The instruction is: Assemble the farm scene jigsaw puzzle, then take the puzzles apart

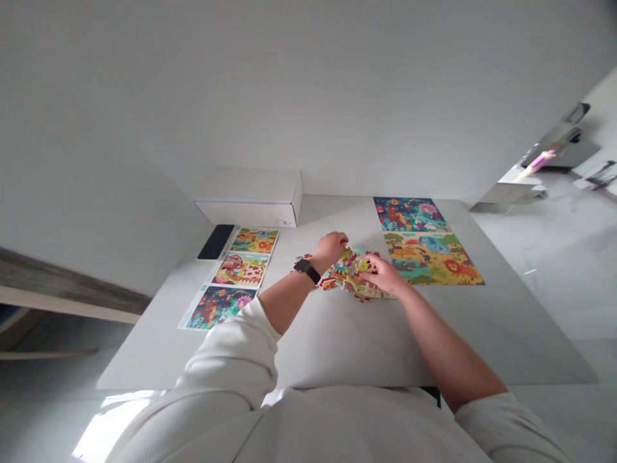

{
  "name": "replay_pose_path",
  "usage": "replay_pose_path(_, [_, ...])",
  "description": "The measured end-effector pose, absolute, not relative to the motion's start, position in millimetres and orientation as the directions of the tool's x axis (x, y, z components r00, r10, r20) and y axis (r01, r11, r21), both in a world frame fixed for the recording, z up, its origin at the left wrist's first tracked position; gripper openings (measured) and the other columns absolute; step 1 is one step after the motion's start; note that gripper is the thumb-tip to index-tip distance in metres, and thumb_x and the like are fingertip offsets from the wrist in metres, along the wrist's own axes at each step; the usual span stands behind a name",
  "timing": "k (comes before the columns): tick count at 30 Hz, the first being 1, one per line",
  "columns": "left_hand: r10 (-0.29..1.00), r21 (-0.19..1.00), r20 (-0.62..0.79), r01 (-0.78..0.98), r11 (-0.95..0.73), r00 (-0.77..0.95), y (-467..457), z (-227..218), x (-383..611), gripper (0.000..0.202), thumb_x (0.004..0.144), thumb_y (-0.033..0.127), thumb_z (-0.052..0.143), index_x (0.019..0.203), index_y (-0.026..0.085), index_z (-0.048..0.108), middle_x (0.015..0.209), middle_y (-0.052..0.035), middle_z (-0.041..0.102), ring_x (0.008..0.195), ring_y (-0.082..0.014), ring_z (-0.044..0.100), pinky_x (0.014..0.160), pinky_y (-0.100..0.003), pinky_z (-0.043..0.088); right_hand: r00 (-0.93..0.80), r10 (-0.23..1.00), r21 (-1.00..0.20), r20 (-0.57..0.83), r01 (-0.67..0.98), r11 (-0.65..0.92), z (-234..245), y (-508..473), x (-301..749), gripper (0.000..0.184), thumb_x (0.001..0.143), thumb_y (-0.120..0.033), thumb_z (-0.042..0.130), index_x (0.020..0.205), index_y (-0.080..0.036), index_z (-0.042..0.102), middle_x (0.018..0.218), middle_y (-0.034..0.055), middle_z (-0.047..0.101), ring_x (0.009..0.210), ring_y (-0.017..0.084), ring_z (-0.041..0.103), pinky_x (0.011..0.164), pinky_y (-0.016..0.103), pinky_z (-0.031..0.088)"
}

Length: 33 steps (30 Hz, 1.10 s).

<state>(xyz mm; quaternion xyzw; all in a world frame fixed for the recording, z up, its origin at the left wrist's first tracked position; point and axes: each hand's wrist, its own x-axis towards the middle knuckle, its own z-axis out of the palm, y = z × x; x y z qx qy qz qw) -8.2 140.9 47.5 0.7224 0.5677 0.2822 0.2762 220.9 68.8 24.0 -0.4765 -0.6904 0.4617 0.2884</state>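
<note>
A heap of colourful jigsaw puzzle pieces (348,275) lies in the middle of the white table (463,334). My left hand (330,251) is curled at the heap's far left edge, with a black smartwatch (307,271) on its wrist. My right hand (378,273) rests on the heap's right side, fingers among the pieces. Whether either hand grips a piece is hidden by the fingers. A few more pieces (303,260) sit by my left wrist.
Two illustrated animal puzzle pictures (424,241) lie at the right, and several smaller picture sheets (240,269) lie at the left. A white box (250,197) and a black phone (216,242) stand at the far edge, against a wall.
</note>
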Motion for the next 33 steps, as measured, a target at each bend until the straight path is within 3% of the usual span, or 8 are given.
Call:
replay_pose_path(3, [0.975, 0.804, 0.039, 0.573, -0.162, 0.221, 140, 48, -10, 0.021, 0.09, 0.016, 0.07, 0.106, 0.018, 0.083, 0.103, -0.0094, 0.083, 0.098, -0.0221, 0.076, 0.095, -0.033, 0.059, -0.355, 0.933, -0.916, -0.055, 0.389, 0.094, 27, 68, 219, 0.04, 0.083, -0.034, 0.078, 0.12, -0.026, 0.066, 0.094, 0.0009, 0.077, 0.091, 0.025, 0.078, 0.082, 0.036, 0.061])
replay_pose_path(7, [0.968, 0.938, -0.123, 0.345, 0.042, 0.217, 140, 47, -11, 0.024, 0.095, 0.025, 0.07, 0.116, 0.018, 0.079, 0.099, -0.0082, 0.082, 0.085, -0.0171, 0.075, 0.08, -0.029, 0.061, -0.376, 0.926, -0.912, -0.041, 0.392, 0.119, 31, 66, 218, 0.039, 0.084, -0.035, 0.078, 0.12, -0.026, 0.067, 0.097, 0.0012, 0.077, 0.092, 0.024, 0.077, 0.087, 0.037, 0.061])
replay_pose_path(12, [0.987, 0.917, -0.125, 0.391, 0.077, 0.1, 139, 42, -14, 0.009, 0.078, 0.016, 0.082, 0.086, 0.019, 0.079, 0.093, -0.007, 0.08, 0.096, -0.0214, 0.074, 0.088, -0.03, 0.061, -0.358, 0.933, -0.9, -0.034, 0.418, 0.128, 29, 65, 215, 0.036, 0.083, -0.034, 0.077, 0.117, -0.026, 0.067, 0.098, 0.0009, 0.077, 0.092, 0.024, 0.076, 0.087, 0.037, 0.061])
replay_pose_path(20, [0.954, 0.965, -0.229, 0.172, 0.196, 0.193, 144, 47, -16, 0.016, 0.093, 0.025, 0.077, 0.106, 0.017, 0.075, 0.088, -0.0068, 0.076, 0.068, -0.0135, 0.07, 0.065, -0.025, 0.06, -0.32, 0.944, -0.941, -0.083, 0.337, 0.031, 25, 68, 214, 0.045, 0.081, -0.033, 0.082, 0.122, -0.027, 0.065, 0.103, 0.0024, 0.079, 0.096, 0.025, 0.079, 0.086, 0.037, 0.063])
replay_pose_path(24, [0.929, 0.96, -0.279, 0.089, 0.265, 0.243, 141, 43, -7, 0.017, 0.09, 0.026, 0.081, 0.103, 0.016, 0.076, 0.088, -0.0083, 0.076, 0.07, -0.0149, 0.071, 0.064, -0.025, 0.06, -0.362, 0.93, -0.962, -0.067, 0.271, 0.036, 24, 68, 217, 0.045, 0.082, -0.04, 0.082, 0.121, -0.027, 0.065, 0.106, 0.0025, 0.079, 0.097, 0.024, 0.078, 0.088, 0.037, 0.063])
replay_pose_path(28, [0.941, 0.953, -0.293, 0.135, 0.273, 0.168, 137, 38, 1, 0.018, 0.086, 0.02, 0.084, 0.101, 0.015, 0.074, 0.079, -0.0018, 0.071, 0.066, -0.0126, 0.065, 0.063, -0.023, 0.056, -0.342, 0.935, -0.955, -0.096, 0.296, 0.01, 23, 66, 220, 0.051, 0.081, -0.046, 0.083, 0.124, -0.027, 0.063, 0.102, 0.0023, 0.079, 0.096, 0.026, 0.079, 0.085, 0.038, 0.064])
replay_pose_path(33, [0.948, 0.966, -0.242, 0.147, 0.214, 0.207, 137, 45, 1, 0.025, 0.091, 0.024, 0.079, 0.115, 0.017, 0.075, 0.087, -0.003, 0.075, 0.071, -0.0122, 0.069, 0.068, -0.023, 0.057, -0.337, 0.938, -0.958, -0.084, 0.287, 0.017, 24, 66, 220, 0.051, 0.082, -0.049, 0.083, 0.124, -0.028, 0.064, 0.105, 0.0026, 0.079, 0.099, 0.026, 0.079, 0.088, 0.038, 0.064])
